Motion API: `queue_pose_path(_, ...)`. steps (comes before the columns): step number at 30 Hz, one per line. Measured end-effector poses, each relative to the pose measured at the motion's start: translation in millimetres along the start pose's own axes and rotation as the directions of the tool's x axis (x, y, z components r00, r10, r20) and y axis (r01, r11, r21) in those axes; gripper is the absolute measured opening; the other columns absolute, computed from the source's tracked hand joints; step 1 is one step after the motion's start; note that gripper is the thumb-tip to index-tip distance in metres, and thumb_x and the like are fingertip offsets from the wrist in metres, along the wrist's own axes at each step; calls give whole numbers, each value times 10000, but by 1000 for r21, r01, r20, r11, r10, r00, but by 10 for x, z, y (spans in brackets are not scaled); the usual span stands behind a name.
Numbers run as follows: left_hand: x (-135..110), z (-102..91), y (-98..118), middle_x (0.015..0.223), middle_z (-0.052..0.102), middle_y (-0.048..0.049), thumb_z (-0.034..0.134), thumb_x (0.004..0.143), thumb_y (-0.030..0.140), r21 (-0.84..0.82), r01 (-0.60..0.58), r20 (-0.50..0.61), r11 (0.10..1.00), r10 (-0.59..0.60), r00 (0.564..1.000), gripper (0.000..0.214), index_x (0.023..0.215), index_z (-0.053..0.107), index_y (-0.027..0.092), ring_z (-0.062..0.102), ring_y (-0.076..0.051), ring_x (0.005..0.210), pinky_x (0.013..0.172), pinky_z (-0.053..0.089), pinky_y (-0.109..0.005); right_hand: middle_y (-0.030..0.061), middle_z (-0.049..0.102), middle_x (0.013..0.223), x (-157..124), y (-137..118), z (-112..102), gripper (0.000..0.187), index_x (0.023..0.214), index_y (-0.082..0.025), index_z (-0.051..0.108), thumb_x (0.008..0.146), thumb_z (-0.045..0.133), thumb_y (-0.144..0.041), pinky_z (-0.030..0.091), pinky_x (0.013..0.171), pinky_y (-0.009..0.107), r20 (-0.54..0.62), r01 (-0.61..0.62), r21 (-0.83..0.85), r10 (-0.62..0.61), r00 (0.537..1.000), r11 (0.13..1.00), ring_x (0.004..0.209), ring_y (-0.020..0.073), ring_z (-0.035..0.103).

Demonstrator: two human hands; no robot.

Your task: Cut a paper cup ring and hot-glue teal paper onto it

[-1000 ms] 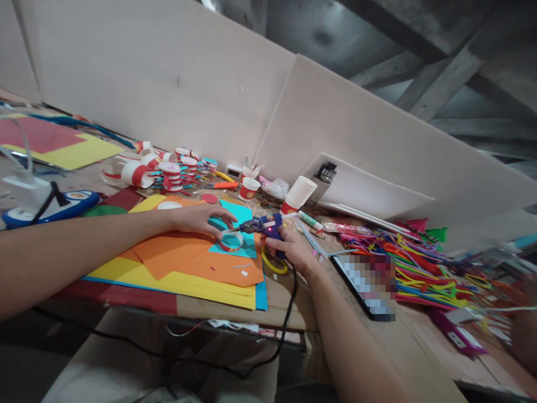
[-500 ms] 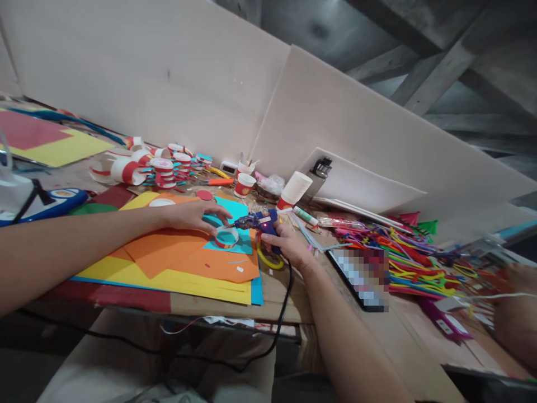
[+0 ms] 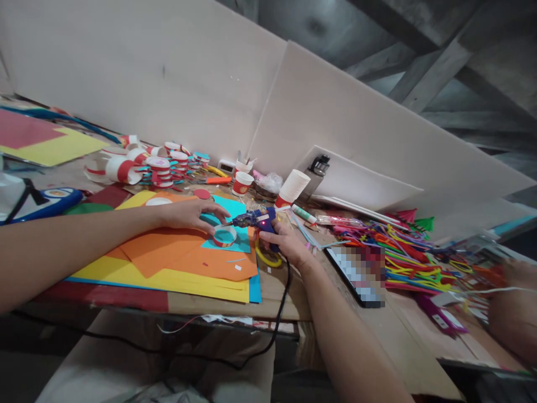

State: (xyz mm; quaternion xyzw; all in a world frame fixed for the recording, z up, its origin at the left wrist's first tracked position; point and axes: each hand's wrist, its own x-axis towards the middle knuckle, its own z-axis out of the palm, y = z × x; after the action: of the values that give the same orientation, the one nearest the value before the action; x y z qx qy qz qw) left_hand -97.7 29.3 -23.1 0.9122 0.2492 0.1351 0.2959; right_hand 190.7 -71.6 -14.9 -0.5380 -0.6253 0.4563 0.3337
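A hot glue gun (image 3: 264,220), blue with a small red light, is gripped in my right hand (image 3: 284,242). Its nozzle points left, over the rim of a short ring cut from a paper cup (image 3: 224,236). That ring, white with a red band, rests on a light-blue paper sheet (image 3: 242,242). My left hand (image 3: 197,214) curves along the ring's left and far side, thumb at its edge and fingers apart. Orange paper (image 3: 168,252) and yellow paper (image 3: 138,278) lie stacked underneath. A black cord (image 3: 286,285) hangs from the glue gun over the table edge.
Cut cup pieces with blue and red strips (image 3: 159,170) cluster at back left. Stacked paper cups (image 3: 293,187) and a bottle (image 3: 318,174) stand behind. A phone (image 3: 354,277), colourful pipe cleaners (image 3: 415,268) and another person's arm (image 3: 514,313) are at right.
The view has shifted slightly, so everything sits a little further left. Both hands, the glue gun and the ring keep nearly the same places relative to each other.
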Motion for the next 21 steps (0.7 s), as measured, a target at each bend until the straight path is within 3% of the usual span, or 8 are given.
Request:
queue_pose_path(9,-7,-35,11,1298,642,-62,606,847,505,-9,-31,-15,999,31,999,515,1288,591,239,573,-228,1204,997,434,-312,-49,547,593,43,64,-27,272,828,-211,536,752,711,-405,335,555,257,5,36,65,-37,999,997,549,114,464)
queue_pose_path(14,48,-90,-84,1267,656,-72,546,892,460,22,-62,-120,998,64,991,400,1203,651,231,588,-205,1154,969,438,-310,-50,553,609,42,60,-37,277,861,-203,553,756,714,-402,329,558,254,24,52,98,-55,998,994,553,110,473)
queue_pose_path(18,101,-129,-145,1201,690,-92,541,870,468,-14,99,-272,995,-99,957,435,1178,657,183,621,-224,1079,891,477,-317,-47,554,595,50,62,-36,289,879,-196,557,763,706,-415,325,555,260,20,58,100,-60,998,993,542,113,477)
queue_pose_path(21,187,-204,-215,1164,706,-95,524,853,490,-86,211,-307,974,-228,924,491,1201,636,162,642,-227,1035,858,496,-310,-47,546,573,69,72,-35,316,840,-198,532,745,717,-436,323,551,264,10,57,80,-58,998,995,533,119,480)
